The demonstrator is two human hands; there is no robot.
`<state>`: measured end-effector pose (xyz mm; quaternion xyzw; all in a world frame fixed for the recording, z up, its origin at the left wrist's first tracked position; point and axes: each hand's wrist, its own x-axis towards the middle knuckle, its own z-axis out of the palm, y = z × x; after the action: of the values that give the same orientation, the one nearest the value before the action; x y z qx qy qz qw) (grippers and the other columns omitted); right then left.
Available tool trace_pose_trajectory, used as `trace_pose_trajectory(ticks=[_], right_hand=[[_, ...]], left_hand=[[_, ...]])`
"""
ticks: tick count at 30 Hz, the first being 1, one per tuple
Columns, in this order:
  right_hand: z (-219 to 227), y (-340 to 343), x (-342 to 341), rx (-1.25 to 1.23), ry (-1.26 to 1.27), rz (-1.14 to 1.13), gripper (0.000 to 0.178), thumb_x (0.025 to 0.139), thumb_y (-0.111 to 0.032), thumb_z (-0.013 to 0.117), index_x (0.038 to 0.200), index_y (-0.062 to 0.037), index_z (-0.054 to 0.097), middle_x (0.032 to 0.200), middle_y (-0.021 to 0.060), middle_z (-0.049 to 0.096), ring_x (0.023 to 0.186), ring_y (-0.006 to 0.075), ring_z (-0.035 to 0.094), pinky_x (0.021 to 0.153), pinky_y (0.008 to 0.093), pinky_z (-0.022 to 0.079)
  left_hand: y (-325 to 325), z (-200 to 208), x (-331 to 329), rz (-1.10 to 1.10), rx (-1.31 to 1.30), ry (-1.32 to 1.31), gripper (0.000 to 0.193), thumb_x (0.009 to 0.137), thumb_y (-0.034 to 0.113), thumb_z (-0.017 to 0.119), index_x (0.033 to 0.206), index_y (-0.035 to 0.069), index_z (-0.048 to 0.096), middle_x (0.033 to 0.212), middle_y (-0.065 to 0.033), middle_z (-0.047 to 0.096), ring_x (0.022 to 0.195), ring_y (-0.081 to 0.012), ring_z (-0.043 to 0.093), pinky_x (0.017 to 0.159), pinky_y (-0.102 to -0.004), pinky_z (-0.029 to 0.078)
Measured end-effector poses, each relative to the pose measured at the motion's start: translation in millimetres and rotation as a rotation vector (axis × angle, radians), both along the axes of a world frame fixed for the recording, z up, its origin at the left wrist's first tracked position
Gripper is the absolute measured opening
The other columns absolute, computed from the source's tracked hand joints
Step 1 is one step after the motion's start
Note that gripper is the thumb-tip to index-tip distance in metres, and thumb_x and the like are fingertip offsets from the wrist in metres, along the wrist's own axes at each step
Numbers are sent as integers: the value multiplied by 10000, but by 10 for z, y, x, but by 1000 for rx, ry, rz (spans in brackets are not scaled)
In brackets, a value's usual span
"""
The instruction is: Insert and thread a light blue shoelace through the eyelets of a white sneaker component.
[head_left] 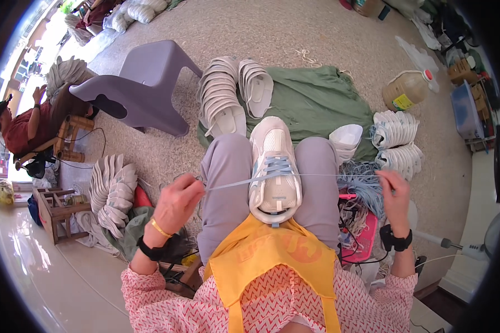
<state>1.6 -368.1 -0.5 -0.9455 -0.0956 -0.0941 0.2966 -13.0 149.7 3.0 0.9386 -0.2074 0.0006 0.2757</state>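
A white sneaker (275,191) with light blue trim rests between my knees, its toe pointing away from me. A pale blue shoelace (278,166) criss-crosses the lower part of its opening, and its two loose ends stretch out sideways. My left hand (178,202) pinches one end, out past my left knee. Beyond my right knee, my right hand (393,194) is closed on the other end, which looks thin and taut. Below the shoe lies my yellow apron (266,244).
Stacked shoe uppers (222,97) lie by a green cloth (316,91). Blue laces (364,183) hang over a pink basket (366,238) on my right. A purple chair (144,83), a big jug (406,90) and a wooden stool (61,211) stand around. Another person (25,125) sits far left.
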Motion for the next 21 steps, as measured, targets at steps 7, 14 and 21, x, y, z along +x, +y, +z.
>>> trace_pose_trajectory(ticks=[7, 14, 21], right_hand=[[-366, -1251, -196, 185, 283, -302, 226, 1021, 3, 568, 1122, -23, 768, 907, 45, 704, 700, 70, 585, 595, 237, 461], [-971, -2779, -402, 130, 308, -446, 261, 1025, -39, 569, 1204, -18, 757, 861, 42, 720, 614, 70, 541, 553, 228, 446], [-1088, -3457, -347, 88, 345, -601, 264, 1016, -24, 551, 1176, 11, 758, 829, 55, 718, 588, 88, 618, 534, 255, 519]], left_hand=[[805, -73, -161, 197, 170, -85, 134, 815, 19, 722, 874, 30, 603, 914, -143, 579, 844, -372, 594, 738, -439, 488], [2116, -301, -438, 552, 208, 84, 65, 885, 7, 648, 893, 18, 585, 760, -155, 595, 722, -347, 615, 668, -432, 483], [3292, -286, -648, 700, 267, 64, 106, 882, 40, 674, 932, 5, 588, 726, -154, 615, 643, -306, 586, 636, -403, 488]])
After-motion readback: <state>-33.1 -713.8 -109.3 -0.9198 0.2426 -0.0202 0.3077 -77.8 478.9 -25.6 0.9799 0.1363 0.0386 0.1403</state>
